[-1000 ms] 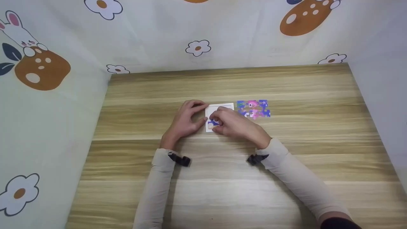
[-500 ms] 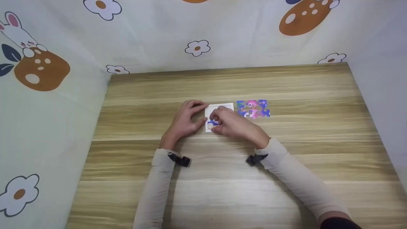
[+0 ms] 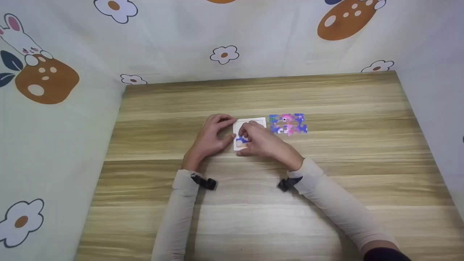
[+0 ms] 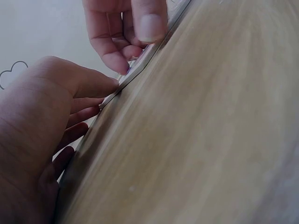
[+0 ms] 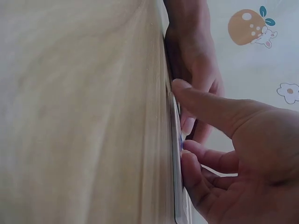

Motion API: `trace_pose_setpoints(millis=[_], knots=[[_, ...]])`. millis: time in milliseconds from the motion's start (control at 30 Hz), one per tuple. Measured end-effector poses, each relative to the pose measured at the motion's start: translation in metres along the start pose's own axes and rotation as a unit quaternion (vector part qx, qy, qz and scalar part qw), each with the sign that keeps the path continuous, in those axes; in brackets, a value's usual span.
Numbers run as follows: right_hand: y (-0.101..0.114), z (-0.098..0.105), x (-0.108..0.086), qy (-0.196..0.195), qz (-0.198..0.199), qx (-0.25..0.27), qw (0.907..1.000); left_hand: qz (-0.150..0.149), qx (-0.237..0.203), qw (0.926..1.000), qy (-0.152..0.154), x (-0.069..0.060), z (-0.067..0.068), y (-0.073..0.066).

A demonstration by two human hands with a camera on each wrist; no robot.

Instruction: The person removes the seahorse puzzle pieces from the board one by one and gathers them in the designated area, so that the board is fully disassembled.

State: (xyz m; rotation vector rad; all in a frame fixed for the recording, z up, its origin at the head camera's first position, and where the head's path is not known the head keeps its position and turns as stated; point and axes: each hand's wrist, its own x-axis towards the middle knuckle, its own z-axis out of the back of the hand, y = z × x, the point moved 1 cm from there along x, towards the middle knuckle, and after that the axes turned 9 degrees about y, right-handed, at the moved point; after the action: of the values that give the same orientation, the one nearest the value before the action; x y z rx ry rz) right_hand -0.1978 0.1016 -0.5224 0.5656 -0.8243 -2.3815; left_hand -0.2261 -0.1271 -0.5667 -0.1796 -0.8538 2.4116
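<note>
A small white puzzle tray (image 3: 250,119) lies flat on the table, with blue and tan jigsaw pieces (image 3: 240,142) in its lower left part. My left hand (image 3: 213,135) rests against the tray's left side, thumb and fingertips touching its edge. Over the tray is my right hand (image 3: 267,140), its bent fingers pressing on the pieces and partly covering them. In the right wrist view, the right thumb (image 5: 205,103) stands apart from those fingers, near the tray's edge. Just right of the tray lie several loose blue and pink jigsaw pieces (image 3: 289,129), close together.
The wood-grain table (image 3: 239,224) runs back to a pale wall cloth (image 3: 174,47) printed with flowers and fruit. More pale cloth stands at the left and right sides. Each wrist carries a small black camera.
The right thumb has moved away from the fingers toward the tray's lower edge, and the right wrist has shifted slightly left. My left hand stays in place.
</note>
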Motion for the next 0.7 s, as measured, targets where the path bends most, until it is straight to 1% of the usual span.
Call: trace_pose_setpoints(millis=[133, 367, 567, 700], knots=[[-0.0010, -0.0012, 0.0001, 0.000, 0.003, 0.010, 0.9999, 0.002, 0.004, 1.0000, 0.000, -0.0001, -0.0001, 0.0007], [-0.0020, -0.0021, 0.0053, -0.022, 0.010, 0.036, 0.9991, 0.003, 0.005, 1.0000, 0.000, -0.0001, 0.0004, 0.0004], [0.0013, -0.0027, 0.0053, -0.016, 0.018, 0.005, 0.9997, -0.003, 0.008, 1.0000, -0.004, -0.0002, 0.0011, -0.0008], [0.0012, -0.0023, 0.0039, -0.012, 0.025, 0.000, 0.9996, -0.004, 0.009, 0.9999, -0.003, -0.0006, 0.0010, -0.0018]])
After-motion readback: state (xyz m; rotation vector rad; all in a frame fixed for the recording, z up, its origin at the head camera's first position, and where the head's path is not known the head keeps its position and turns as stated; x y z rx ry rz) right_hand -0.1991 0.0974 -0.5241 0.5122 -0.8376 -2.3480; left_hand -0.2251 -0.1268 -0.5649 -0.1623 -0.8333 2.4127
